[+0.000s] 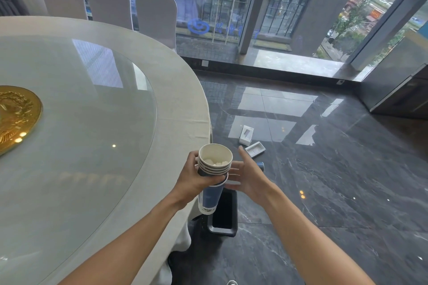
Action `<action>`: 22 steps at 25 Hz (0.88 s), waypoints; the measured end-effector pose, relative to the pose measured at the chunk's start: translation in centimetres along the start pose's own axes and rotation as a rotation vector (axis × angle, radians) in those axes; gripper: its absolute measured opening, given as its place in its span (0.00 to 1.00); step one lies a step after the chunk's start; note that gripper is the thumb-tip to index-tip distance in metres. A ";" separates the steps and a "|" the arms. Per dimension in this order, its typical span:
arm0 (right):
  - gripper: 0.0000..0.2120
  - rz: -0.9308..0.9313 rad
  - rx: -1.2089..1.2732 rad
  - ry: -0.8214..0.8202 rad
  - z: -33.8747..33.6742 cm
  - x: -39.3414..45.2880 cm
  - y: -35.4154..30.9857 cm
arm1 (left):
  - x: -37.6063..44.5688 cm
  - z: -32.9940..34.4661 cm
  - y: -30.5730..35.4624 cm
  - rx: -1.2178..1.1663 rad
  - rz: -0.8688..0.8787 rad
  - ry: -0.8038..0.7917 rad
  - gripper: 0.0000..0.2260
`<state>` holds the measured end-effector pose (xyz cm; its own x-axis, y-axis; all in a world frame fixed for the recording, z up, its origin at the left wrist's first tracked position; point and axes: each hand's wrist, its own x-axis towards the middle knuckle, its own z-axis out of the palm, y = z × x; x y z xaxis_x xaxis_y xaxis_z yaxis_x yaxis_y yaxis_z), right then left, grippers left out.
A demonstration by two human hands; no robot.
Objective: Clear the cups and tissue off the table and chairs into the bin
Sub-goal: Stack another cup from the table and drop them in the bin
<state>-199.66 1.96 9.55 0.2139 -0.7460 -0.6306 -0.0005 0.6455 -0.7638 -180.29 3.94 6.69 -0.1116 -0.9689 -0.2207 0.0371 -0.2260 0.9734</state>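
The left hand (193, 179) grips a stack of nested paper cups (214, 170), white tissue (215, 162) showing inside the top one, held just off the edge of the round tabletop (180, 90) and above the dark bin (224, 211) on the floor. The right hand (249, 179) is spread flat, fingers apart, beside the stack (holding nothing). Another blue cup (260, 165) lies behind it on the floor.

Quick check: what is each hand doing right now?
Left hand: closed around the cup stack, tissue inside the top cup.
Right hand: open, fingers spread beside the stack, holding nothing.
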 end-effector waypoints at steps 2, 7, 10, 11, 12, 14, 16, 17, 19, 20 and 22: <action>0.36 0.016 -0.043 -0.063 -0.8 -0.5 -0.3 | 0.5 0.8 -0.9 0.000 -0.023 -0.019 0.39; 0.13 -0.037 -0.071 -0.009 -3.8 0.1 -0.3 | 2.0 4.0 -2.2 0.044 -0.088 -0.127 0.40; 0.12 -0.023 -0.043 0.079 -6.8 1.9 0.9 | 3.8 6.2 -2.8 -0.013 -0.182 -0.073 0.40; 0.12 -0.021 -0.036 0.092 -8.0 2.6 1.2 | 4.6 7.3 -3.1 -0.002 -0.216 -0.009 0.35; 0.11 -0.020 -0.033 0.094 -9.3 3.5 1.5 | 5.5 8.5 -3.4 0.025 -0.243 0.060 0.28; 0.10 -0.015 -0.052 0.085 -11.6 5.2 1.7 | 6.6 11.1 -4.3 0.064 -0.300 0.215 0.13; 0.10 0.008 -0.109 0.092 -13.7 7.1 2.2 | 7.2 13.1 -5.8 0.097 -0.358 0.318 0.07; 0.10 0.025 -0.144 0.090 -14.7 8.3 2.7 | 7.6 14.0 -7.0 0.123 -0.393 0.350 0.07; 0.11 0.057 -0.210 0.083 -16.5 10.9 4.6 | 8.5 15.5 -10.3 0.112 -0.477 0.384 0.05; 0.12 0.071 -0.241 0.073 -17.2 12.2 5.7 | 8.8 16.0 -11.9 0.099 -0.514 0.400 0.04; 0.13 0.112 -0.317 0.050 -18.2 15.1 8.6 | 9.6 16.8 -15.9 0.105 -0.587 0.464 0.05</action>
<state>-214.19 -6.71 -9.01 0.1475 -0.6856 -0.7129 -0.3262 0.6467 -0.6895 -198.68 -0.08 -9.83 0.3463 -0.6403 -0.6856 0.0033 -0.7301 0.6834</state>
